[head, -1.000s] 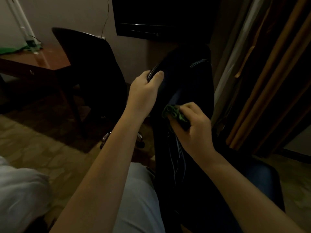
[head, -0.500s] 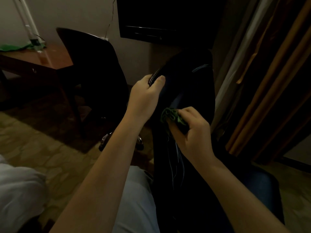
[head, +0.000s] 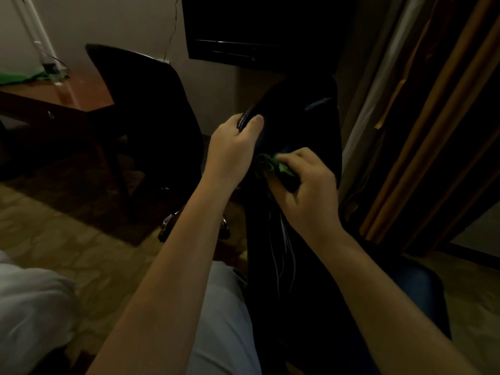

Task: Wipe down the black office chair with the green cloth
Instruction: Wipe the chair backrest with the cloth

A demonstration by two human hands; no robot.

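Both hands on the chair (head: 305, 125), the cloth (head: 270, 165) against its back.

The left hand (head: 232, 147) grips the chair's stitched edge near the top, thumb on the near face and fingers curled over the rim. Just below and beside it, the right hand (head: 308, 190) holds the bunched green cloth between thumb and fingers, pressed to the dark face of the chair's back; a tuft of cloth sticks out toward the left hand. The chair stands close in front of the person, with a curtain (head: 433, 131) on its right. Farther left, a second chair (head: 151, 109) stands at a wooden bench (head: 81, 87), and a dark screen (head: 257, 28) hangs on the wall.
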